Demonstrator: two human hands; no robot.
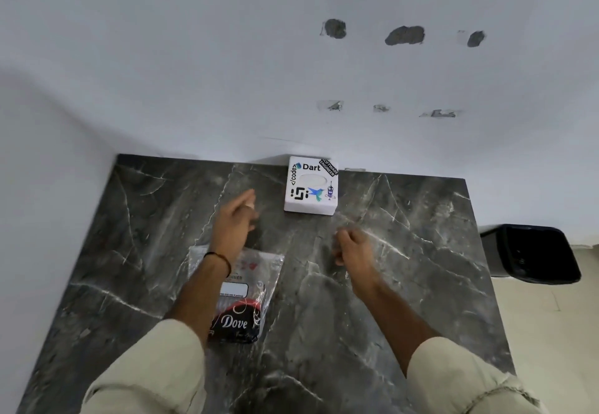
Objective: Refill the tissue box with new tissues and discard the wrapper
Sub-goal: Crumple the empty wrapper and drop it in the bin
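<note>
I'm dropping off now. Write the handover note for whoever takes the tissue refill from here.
Left hand: open, empty, over the table between pack and box.
Right hand: fingers curled, holding nothing, near the box's front.
Tissue box: at the table's back edge by the wall.
Tissue pack: in its wrapper, lying under the left forearm.
Bin: on the floor, right of the table.
Done: nothing. Left: open pack, fill box, bin wrapper.

Dark grey marble worktop [421, 251] veined in white, set against a white wall [162, 57], grey patches [404, 35] pitted the wall, pale floor [551, 316] at right
</note>
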